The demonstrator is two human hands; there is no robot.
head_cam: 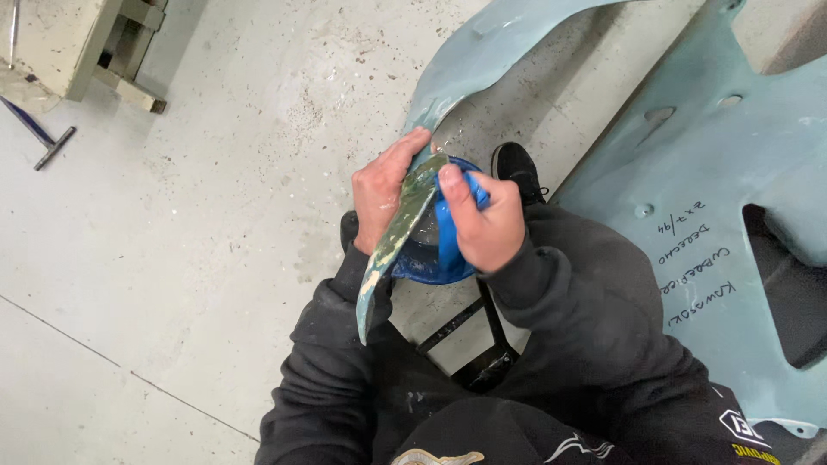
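My left hand grips the narrow curved end of a pale blue-green body panel, whose edge is blotched with worn paint and filler and runs down toward my lap. My right hand presses a folded blue pad or cloth against that edge, thumb on top. Both hands sit close together over my knees, in dark sleeves.
A second large pale blue-green panel with holes and handwriting lies on the right. My black shoe rests on the grey concrete floor. A black stool frame is under me. A hammer-like tool and a cabinet base are upper left.
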